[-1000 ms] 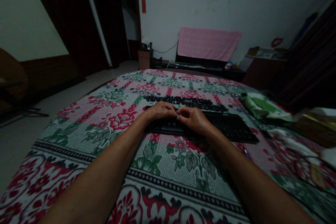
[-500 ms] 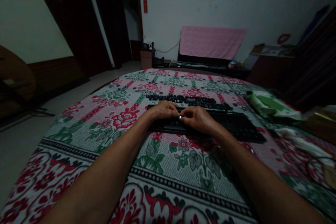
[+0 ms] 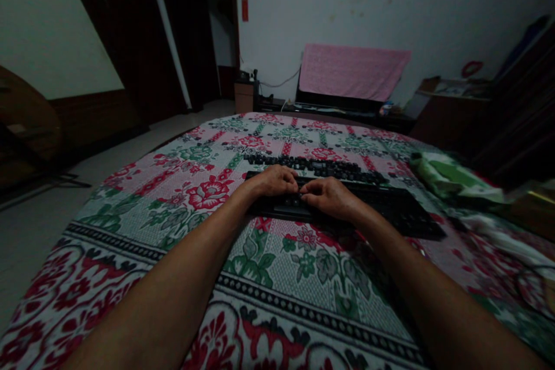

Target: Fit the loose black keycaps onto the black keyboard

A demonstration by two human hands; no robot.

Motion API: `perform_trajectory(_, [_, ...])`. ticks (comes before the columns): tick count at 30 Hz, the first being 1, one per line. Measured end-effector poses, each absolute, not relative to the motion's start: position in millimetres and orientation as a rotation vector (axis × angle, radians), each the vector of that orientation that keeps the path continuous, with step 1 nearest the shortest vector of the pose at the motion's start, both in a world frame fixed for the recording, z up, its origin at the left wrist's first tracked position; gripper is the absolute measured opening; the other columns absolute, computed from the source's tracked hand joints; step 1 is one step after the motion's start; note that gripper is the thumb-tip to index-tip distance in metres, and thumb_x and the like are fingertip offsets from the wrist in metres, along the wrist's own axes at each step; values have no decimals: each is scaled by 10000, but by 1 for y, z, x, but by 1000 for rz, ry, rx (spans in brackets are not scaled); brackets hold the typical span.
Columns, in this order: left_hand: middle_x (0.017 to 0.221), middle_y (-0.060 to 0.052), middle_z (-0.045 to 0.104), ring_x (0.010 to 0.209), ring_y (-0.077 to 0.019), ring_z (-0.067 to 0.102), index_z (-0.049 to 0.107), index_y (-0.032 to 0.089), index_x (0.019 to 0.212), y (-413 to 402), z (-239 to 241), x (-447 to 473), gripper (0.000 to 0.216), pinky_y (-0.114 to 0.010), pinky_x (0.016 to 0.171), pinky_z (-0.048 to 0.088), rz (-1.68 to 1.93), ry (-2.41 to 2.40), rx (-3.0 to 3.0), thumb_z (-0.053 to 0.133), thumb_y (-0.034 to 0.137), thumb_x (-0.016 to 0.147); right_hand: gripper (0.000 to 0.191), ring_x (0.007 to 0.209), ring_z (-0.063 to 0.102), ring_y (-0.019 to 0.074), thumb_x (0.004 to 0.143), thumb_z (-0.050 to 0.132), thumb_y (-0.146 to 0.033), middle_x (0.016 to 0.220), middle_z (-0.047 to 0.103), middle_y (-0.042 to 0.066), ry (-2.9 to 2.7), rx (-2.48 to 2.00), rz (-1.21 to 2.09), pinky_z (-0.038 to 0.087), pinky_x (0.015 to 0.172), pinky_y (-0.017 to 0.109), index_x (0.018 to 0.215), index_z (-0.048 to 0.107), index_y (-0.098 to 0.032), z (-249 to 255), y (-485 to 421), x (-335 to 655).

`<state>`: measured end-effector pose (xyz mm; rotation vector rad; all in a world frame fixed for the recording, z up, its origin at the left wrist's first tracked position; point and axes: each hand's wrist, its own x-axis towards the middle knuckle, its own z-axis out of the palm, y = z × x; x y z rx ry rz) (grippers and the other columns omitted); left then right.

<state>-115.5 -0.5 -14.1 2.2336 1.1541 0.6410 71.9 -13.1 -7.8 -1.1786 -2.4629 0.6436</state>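
Observation:
A long black keyboard (image 3: 407,211) lies flat on the patterned tablecloth, its surface too dark to show detail. Over its left half, my left hand (image 3: 276,181) is closed, fingers curled down toward the keyboard. My right hand (image 3: 330,198) meets it from the right, thumb and forefinger pinched together. The fingertips of both hands nearly touch, and whatever small thing they hold is hidden or too dark to name. Just behind the keyboard runs a row of small black pieces that look like loose keycaps (image 3: 316,165).
Flowered tablecloth (image 3: 208,193) covers the table. To the right sit a green and white soft packet (image 3: 455,176), crumpled white material (image 3: 498,237) and a thin dark cable (image 3: 520,283). Against the far wall, a pink towel (image 3: 353,72) drapes over a dark, flat object.
The small shiny spot at my right fingertips no longer shows. Both hands remain together over the same part of the keyboard. The whole view has shifted slightly.

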Motion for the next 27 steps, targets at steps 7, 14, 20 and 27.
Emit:
perform_trajectory(7, [1091,-52,539,976,-161,508,668,122,718,6,-20,-118,189,-219,800,395,628,1142,2243,535,243,665,260,543,491,95,687,495,-309,670,629,3,-2462,-1162,689,345,492,195,829,654,-162,-8,-12,72])
perform_trajectory(14, [1112,-44,524,988,-164,502,670,133,736,2,-16,-117,184,-220,821,384,610,1162,2234,540,233,654,243,541,490,92,657,512,-291,644,620,4,-2389,-1244,713,331,476,185,789,654,-143,-9,-12,69])
perform_trajectory(20, [1139,-54,511,999,-165,496,669,119,721,-3,-10,-115,189,-218,841,372,586,1205,2192,545,249,660,263,506,449,80,674,492,-315,587,588,-7,-2402,-1212,703,303,459,185,765,661,-136,-11,-8,70])
perform_trajectory(27, [1185,-56,482,1033,-169,472,673,131,743,-3,-10,-117,191,-214,839,370,551,1157,2188,558,263,666,262,512,444,80,687,471,-316,575,571,-12,-2463,-1198,619,293,467,186,747,659,-144,-8,-7,70])
